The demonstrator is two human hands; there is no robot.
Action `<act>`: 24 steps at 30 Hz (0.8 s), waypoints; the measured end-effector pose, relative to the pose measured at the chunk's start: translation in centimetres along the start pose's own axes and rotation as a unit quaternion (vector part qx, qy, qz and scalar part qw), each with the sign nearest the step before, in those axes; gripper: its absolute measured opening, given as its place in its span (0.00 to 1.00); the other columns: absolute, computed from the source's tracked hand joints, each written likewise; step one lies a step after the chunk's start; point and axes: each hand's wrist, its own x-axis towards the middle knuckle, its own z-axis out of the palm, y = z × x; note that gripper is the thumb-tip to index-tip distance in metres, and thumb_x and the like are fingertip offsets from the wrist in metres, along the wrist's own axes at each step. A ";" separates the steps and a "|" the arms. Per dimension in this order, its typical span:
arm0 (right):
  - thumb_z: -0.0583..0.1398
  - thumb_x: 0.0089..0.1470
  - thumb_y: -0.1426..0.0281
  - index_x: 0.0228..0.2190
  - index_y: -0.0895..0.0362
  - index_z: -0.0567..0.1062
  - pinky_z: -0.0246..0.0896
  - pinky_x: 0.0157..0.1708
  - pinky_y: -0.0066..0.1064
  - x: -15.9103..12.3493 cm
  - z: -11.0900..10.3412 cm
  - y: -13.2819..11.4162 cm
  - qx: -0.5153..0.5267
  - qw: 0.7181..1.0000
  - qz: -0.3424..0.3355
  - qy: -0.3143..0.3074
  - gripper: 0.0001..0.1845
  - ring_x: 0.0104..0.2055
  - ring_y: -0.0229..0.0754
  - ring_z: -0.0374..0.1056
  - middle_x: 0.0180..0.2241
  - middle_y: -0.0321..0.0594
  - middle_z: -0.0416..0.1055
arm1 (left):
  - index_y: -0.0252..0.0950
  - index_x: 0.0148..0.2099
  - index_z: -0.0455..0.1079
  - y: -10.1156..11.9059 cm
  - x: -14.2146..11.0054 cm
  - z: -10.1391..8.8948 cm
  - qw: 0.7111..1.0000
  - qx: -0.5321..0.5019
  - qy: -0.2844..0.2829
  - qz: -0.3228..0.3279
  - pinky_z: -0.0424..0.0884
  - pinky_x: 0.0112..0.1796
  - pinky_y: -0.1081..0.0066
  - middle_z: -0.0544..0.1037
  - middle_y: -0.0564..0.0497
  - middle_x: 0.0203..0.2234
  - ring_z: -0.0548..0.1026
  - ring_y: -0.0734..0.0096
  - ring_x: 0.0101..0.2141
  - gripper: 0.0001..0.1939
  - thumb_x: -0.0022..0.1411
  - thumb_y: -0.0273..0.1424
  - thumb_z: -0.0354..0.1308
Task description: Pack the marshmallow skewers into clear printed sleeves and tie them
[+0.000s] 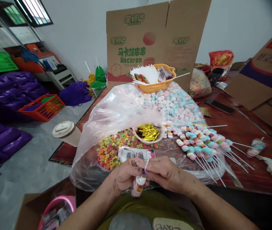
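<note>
A marshmallow skewer in a clear wrapper (138, 187) hangs with its candy end down close to my body, and its white stick (147, 163) points up. My left hand (124, 175) is closed round the wrapper's upper part. From the other side, the fingers of my right hand (167, 171) pinch the gathered neck of the wrapper beside the stick, where a small dark purplish bit shows. Just beyond the hands lies a stack of printed clear bags (136, 154). Behind it stands a white bowl of gold twist ties (147, 132).
Loose ring candies (109, 150) lie at the left, under clear plastic sheeting (90, 153). Unwrapped marshmallow skewers (200, 140) are piled at the right. Farther back are loose marshmallows (171, 102), a yellow basket (155, 87) and a carton (136, 41). A lidded cup (66, 132) stands at the left edge.
</note>
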 end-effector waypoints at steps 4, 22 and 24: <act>0.52 0.58 0.68 0.19 0.57 0.65 0.50 0.21 0.23 0.6 1.9 0.7 -0.083 0.982 0.094 0.144 0.16 0.20 0.32 0.57 0.17 0.32 0.63 | 0.37 0.44 0.63 0.1 0.4 0.7 0.988 -0.058 0.076 0.123 0.69 0.23 0.76 0.75 0.54 0.26 0.73 0.77 0.20 0.28 0.41 0.29 0.69; 0.45 0.55 0.77 0.24 0.58 0.63 0.46 0.21 0.26 0.6 4.7 -0.6 -0.157 0.953 0.147 0.214 0.12 0.21 0.34 0.54 0.19 0.34 0.61 | 0.37 0.40 0.74 4.5 -7.3 -0.9 0.959 0.140 0.143 0.198 0.71 0.35 0.62 0.72 0.52 0.14 0.74 0.63 0.24 0.31 0.58 0.55 0.41; 0.47 0.54 0.76 0.24 0.57 0.62 0.49 0.24 0.25 1.2 4.9 -1.2 -0.044 0.963 0.177 0.196 0.09 0.24 0.33 0.55 0.21 0.34 0.61 | 0.37 0.39 0.74 3.1 -6.6 -0.9 0.958 0.187 0.147 0.158 0.71 0.40 0.63 0.76 0.51 0.19 0.74 0.63 0.29 0.23 0.59 0.48 0.47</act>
